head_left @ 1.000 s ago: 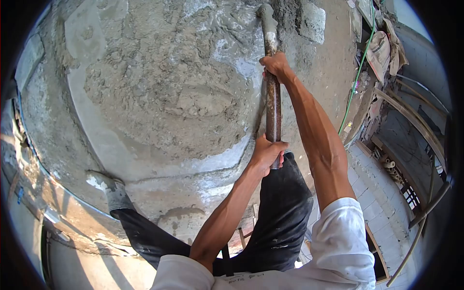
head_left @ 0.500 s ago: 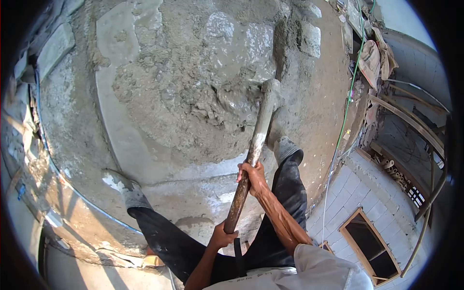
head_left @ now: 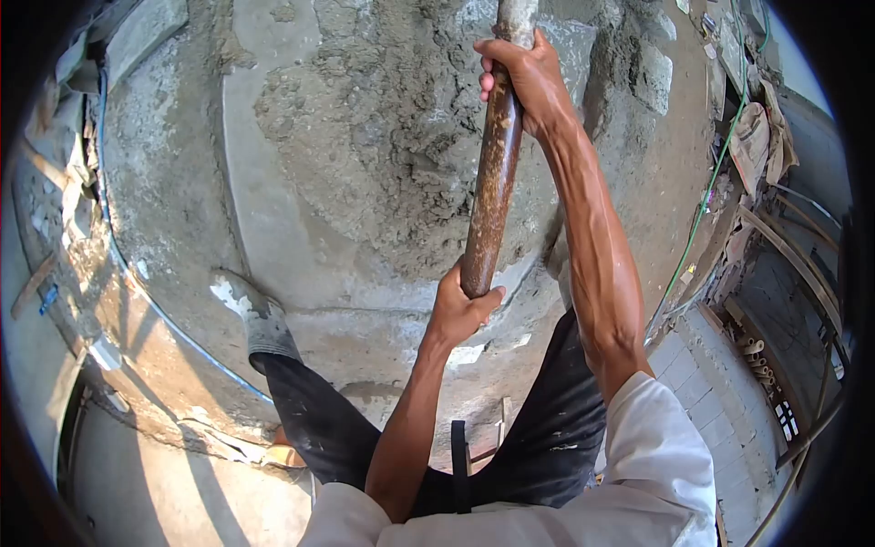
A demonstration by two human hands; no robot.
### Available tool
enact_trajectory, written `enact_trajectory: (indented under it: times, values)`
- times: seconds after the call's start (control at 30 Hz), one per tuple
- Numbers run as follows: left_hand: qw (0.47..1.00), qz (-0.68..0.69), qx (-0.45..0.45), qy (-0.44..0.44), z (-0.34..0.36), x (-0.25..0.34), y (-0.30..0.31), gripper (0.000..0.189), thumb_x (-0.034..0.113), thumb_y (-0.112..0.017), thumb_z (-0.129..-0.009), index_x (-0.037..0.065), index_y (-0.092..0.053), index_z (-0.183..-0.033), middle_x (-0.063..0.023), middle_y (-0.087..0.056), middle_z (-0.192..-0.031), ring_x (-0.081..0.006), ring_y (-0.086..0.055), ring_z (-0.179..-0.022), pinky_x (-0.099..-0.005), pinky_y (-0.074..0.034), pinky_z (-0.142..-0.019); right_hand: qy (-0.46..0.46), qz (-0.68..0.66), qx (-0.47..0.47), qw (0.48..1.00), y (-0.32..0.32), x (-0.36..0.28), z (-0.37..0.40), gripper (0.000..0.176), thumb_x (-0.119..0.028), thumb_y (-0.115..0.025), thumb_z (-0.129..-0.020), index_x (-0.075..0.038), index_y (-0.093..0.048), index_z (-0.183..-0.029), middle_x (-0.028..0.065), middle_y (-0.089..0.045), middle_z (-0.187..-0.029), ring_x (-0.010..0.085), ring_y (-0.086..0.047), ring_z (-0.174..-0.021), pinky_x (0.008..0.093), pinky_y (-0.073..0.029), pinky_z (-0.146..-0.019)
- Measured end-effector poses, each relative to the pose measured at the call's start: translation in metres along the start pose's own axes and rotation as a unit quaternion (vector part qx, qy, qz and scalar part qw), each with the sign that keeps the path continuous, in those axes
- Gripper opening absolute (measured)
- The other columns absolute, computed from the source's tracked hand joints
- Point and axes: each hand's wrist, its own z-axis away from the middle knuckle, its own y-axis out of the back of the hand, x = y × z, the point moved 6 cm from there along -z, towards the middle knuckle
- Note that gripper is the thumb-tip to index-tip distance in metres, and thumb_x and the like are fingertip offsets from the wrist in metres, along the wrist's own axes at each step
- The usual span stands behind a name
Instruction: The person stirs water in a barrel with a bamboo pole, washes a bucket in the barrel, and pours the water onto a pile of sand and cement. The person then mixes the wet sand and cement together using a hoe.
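Observation:
My left hand (head_left: 463,308) is closed around the butt end of a long, worn wooden hoe handle (head_left: 495,182). Farther up the same hoe, my right hand (head_left: 527,80) wraps the shaft, its arm stretched forward. The hoe's head lies beyond the top edge of the view and is hidden. Beneath the handle spreads a rough heap of wet grey mortar (head_left: 365,155), darker and lumpier around its middle. A cement-smeared boot (head_left: 255,314) stands to the left of the heap.
A blue hose (head_left: 150,301) curves along the left side, near sunlit rubble. On the right runs a green hose (head_left: 715,173), with sacks (head_left: 750,146) and bent poles beyond it. A block wall (head_left: 697,387) rises at lower right. Pale slabs lie at the top edges.
Both hands have lifted the hoe up and forward, out of the mortar. Its head has left the view at the top, and my right arm is now extended.

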Motion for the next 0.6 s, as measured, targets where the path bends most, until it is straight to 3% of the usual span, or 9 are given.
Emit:
enact_trajectory:
  times: [0.03, 0.1, 0.13, 0.23, 0.37, 0.47, 0.5, 0.57, 0.6]
  values:
    - [0.999, 0.047, -0.011, 0.001, -0.015, 0.013, 0.007, 0.025, 0.005, -0.071, -0.078, 0.005, -0.046, -0.084, -0.0019, -0.052, -0.062, -0.0103, -0.05, -0.043, -0.0276, -0.041, -0.04, -0.013, -0.019, -0.02, 1.0, -0.007, 0.031, -0.031, 0.023, -0.008, -0.064, -0.083, 0.005, -0.047, -0.091, 0.0057, -0.056, -0.066, 0.0126, -0.055, -0.046, 0.0254, -0.052, -0.042]
    - [0.992, 0.067, 0.029, 0.106, -0.014, -0.014, 0.016, 0.025, 0.004, -0.071, -0.077, 0.006, -0.047, -0.083, -0.0041, -0.053, -0.058, -0.0134, -0.051, -0.042, -0.0282, -0.041, -0.039, -0.117, 0.032, 0.012, 0.993, -0.015, 0.106, -0.038, 0.024, -0.001, -0.059, -0.083, 0.003, -0.039, -0.096, 0.0076, -0.054, -0.063, 0.014, -0.054, -0.045, 0.0311, -0.051, -0.038]
    - [0.981, 0.09, 0.051, 0.166, 0.007, -0.037, 0.007, 0.025, 0.004, -0.071, -0.076, 0.006, -0.047, -0.083, -0.0047, -0.053, -0.056, -0.0142, -0.05, -0.041, -0.0287, -0.041, -0.038, -0.178, 0.018, -0.011, 0.984, -0.013, 0.149, -0.023, 0.032, 0.002, -0.061, -0.079, 0.005, -0.039, -0.102, 0.0094, -0.052, -0.063, 0.0173, -0.053, -0.045, 0.0338, -0.048, -0.037]
    - [0.961, 0.145, 0.081, 0.221, 0.066, -0.082, -0.034, 0.023, 0.0, -0.068, -0.074, 0.003, -0.047, -0.082, -0.007, -0.053, -0.059, -0.0162, -0.051, -0.04, -0.0309, -0.042, -0.038, -0.261, -0.016, -0.003, 0.965, 0.007, 0.209, 0.051, 0.033, 0.0, -0.061, -0.078, 0.0, -0.039, -0.102, 0.0086, -0.051, -0.064, 0.0175, -0.052, -0.044, 0.035, -0.046, -0.036]
    - [0.973, 0.065, 0.046, 0.216, 0.142, -0.121, -0.042, 0.024, -0.002, -0.064, -0.074, -0.001, -0.048, -0.092, -0.0041, -0.052, -0.061, -0.0133, -0.052, -0.044, -0.0303, -0.042, -0.041, -0.266, -0.048, 0.043, 0.962, 0.027, 0.179, 0.154, 0.028, 0.0, -0.059, -0.079, -0.003, -0.04, -0.099, 0.0065, -0.051, -0.064, 0.0147, -0.051, -0.043, 0.0324, -0.045, -0.036]
    - [0.973, 0.038, -0.007, 0.227, 0.206, -0.158, -0.047, 0.028, 0.002, -0.066, -0.077, 0.0, -0.05, -0.1, -0.0021, -0.053, -0.064, -0.0098, -0.052, -0.048, -0.0287, -0.042, -0.043, -0.265, -0.026, 0.079, 0.961, 0.037, 0.136, 0.227, 0.035, 0.004, -0.058, -0.076, -0.002, -0.042, -0.106, 0.0055, -0.052, -0.061, 0.0155, -0.054, -0.042, 0.0309, -0.045, -0.037]
    - [0.967, -0.005, -0.01, 0.255, 0.218, -0.162, -0.049, 0.031, 0.002, -0.067, -0.075, 0.001, -0.053, -0.103, -0.0018, -0.055, -0.067, -0.01, -0.054, -0.053, -0.0282, -0.045, -0.05, -0.262, -0.021, 0.091, 0.961, 0.042, 0.121, 0.242, 0.038, 0.005, -0.057, -0.075, -0.002, -0.043, -0.11, 0.0049, -0.052, -0.062, 0.0149, -0.054, -0.041, 0.0305, -0.044, -0.037]
    - [0.983, -0.021, -0.01, 0.182, 0.214, -0.157, -0.059, 0.034, 0.005, -0.069, -0.072, 0.001, -0.056, -0.102, -0.0045, -0.058, -0.07, -0.0124, -0.057, -0.062, -0.0295, -0.048, -0.06, -0.211, -0.009, 0.105, 0.972, 0.053, 0.085, 0.249, 0.038, 0.006, -0.057, -0.075, -0.001, -0.043, -0.11, 0.0046, -0.053, -0.063, 0.0151, -0.054, -0.042, 0.0288, -0.043, -0.038]
    - [0.994, -0.074, -0.006, 0.084, 0.196, -0.136, -0.062, 0.036, 0.007, -0.07, -0.073, 0.0, -0.055, -0.105, -0.0039, -0.059, -0.074, -0.0115, -0.057, -0.067, -0.0288, -0.048, -0.064, -0.178, 0.007, 0.117, 0.977, 0.06, 0.058, 0.239, 0.035, 0.005, -0.058, -0.075, -0.001, -0.044, -0.107, 0.0048, -0.053, -0.063, 0.0151, -0.055, -0.042, 0.0287, -0.043, -0.038]
